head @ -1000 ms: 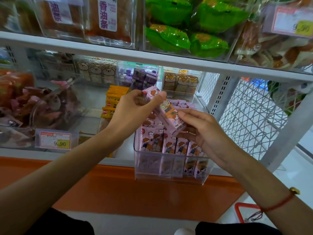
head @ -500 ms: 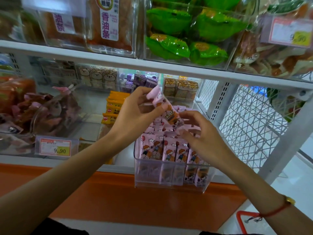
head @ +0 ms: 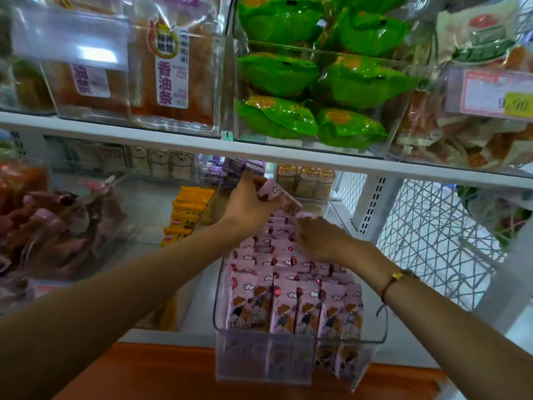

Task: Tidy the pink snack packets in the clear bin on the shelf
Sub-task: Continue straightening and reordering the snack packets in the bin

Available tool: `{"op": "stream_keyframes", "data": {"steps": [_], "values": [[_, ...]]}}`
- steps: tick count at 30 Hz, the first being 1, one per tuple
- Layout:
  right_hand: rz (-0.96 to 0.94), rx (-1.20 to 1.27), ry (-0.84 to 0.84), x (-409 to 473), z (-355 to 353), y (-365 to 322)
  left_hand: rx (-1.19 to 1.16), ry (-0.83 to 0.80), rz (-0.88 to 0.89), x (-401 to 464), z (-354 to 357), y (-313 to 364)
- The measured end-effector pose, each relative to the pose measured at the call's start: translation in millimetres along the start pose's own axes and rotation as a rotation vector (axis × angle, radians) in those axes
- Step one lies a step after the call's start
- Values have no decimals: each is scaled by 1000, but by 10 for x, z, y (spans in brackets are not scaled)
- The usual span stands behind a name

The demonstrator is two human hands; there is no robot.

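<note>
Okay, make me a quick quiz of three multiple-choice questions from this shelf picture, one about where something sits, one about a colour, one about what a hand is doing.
1. Where do the orange packets sit relative to the clear bin?
A. to its left
B. inside it
C. on the shelf above

2. What colour are the bags in the bin on the upper shelf, above the hands?
A. blue
B. green
C. black

3. What is the left hand doing?
A. hanging idle
B. pressing flat on the shelf
C. holding a pink packet

Answers:
1 A, they stand left of the bin on the same shelf.
2 B, the bags are bright green.
3 C, its fingers curl round a raised packet.
</note>
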State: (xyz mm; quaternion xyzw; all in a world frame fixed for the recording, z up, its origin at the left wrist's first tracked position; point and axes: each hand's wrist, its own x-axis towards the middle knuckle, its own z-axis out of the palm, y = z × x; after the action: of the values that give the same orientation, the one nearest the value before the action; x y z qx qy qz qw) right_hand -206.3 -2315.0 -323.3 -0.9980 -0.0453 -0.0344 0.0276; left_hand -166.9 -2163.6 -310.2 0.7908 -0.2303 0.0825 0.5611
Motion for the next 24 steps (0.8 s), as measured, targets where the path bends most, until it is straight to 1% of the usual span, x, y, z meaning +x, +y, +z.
{"op": "stream_keyframes", "data": {"steps": [2, 4, 6, 8, 11, 13, 16, 19, 21, 23, 24], "values": [[0, -35, -44, 46, -3, 35, 41, -22, -4, 109, 41, -54], [-37, -36, -96, 25, -12, 82, 159, -45, 2, 191, 62, -94], [-76, -23, -178, -42, -2, 112, 222, -117, 5, 269, 64, -112], [-82, -48, -202, -106, 19, 125, 264, -183, 34, 339, 67, -78], [-82, -54, -172, -150, 30, 117, 445, -223, 165, 424, 118, 11], [-96, -35, -143, -173, 37, 120, 506, -224, 215, 453, 183, 43], [-111, -43, -112, -213, 59, 140, 431, -265, 217, 468, 263, 6], [-129, -77, -106, -242, 41, 131, 419, -337, 147, 488, 286, -86], [-136, -99, -62, -306, 6, 97, 493, -408, 101, 497, 305, -171], [-164, -100, 37, -460, -8, 49, 613, -469, 121, 486, 336, -259], [-182, -81, 89, -578, 0, 22, 653, -466, 152, 482, 352, -298]]}}
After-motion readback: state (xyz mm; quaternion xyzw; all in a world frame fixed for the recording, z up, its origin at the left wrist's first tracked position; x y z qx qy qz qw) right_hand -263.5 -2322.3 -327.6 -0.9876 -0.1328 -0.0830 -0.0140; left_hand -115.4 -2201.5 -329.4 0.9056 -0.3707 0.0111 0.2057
